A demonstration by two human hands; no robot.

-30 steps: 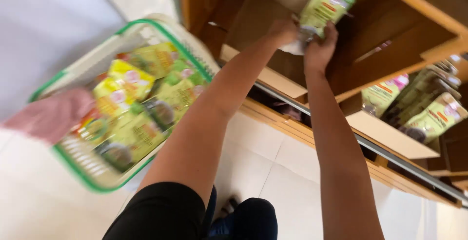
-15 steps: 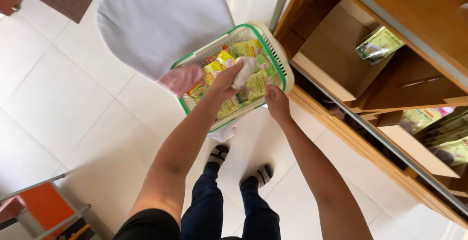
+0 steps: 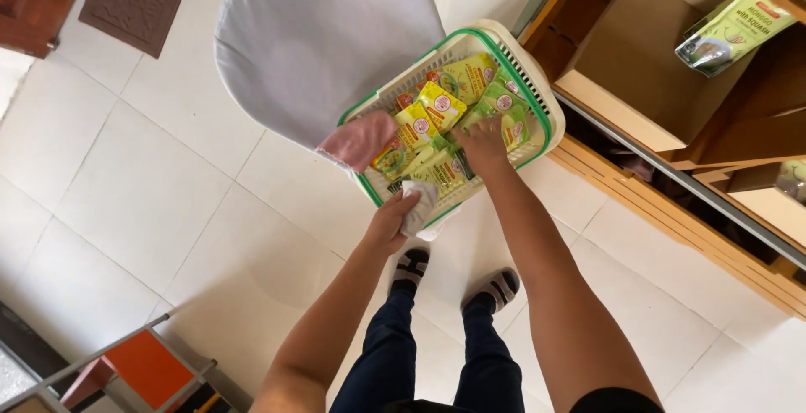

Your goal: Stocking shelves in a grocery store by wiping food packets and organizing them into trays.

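the view looks straight down at a person standing on a pale tiled floor (image 3: 151,195), feet in striped socks (image 3: 453,279) below a white basket with a green rim (image 3: 537,86). the basket stands on the floor just beside a low wooden shelf unit (image 3: 672,203) and is filled with small yellow and green packets (image 3: 445,111) lying in a loose heap.

the left hand (image 3: 395,220) is at the near rim of the basket, its fingers curled and pinching a crumpled white cloth (image 3: 420,207) that hangs over the rim's edge. the right hand (image 3: 483,144) reaches into the basket and lies on the packets, fingers bent down among them; whether they actually grip a packet i cannot tell, since the back of the hand hides the fingertips.

a pink cloth (image 3: 361,140) drapes over the basket's left rim, touching the packets beneath it. behind the basket a large white rounded cover (image 3: 327,44) spreads across the floor and overlaps the basket's far left corner. in the shelf unit an open cardboard box (image 3: 638,52) sits in a compartment, and one green packet (image 3: 730,31) leans at its upper right edge, well apart from the basket. an orange stool with a metal frame (image 3: 143,363) stands at the lower left.
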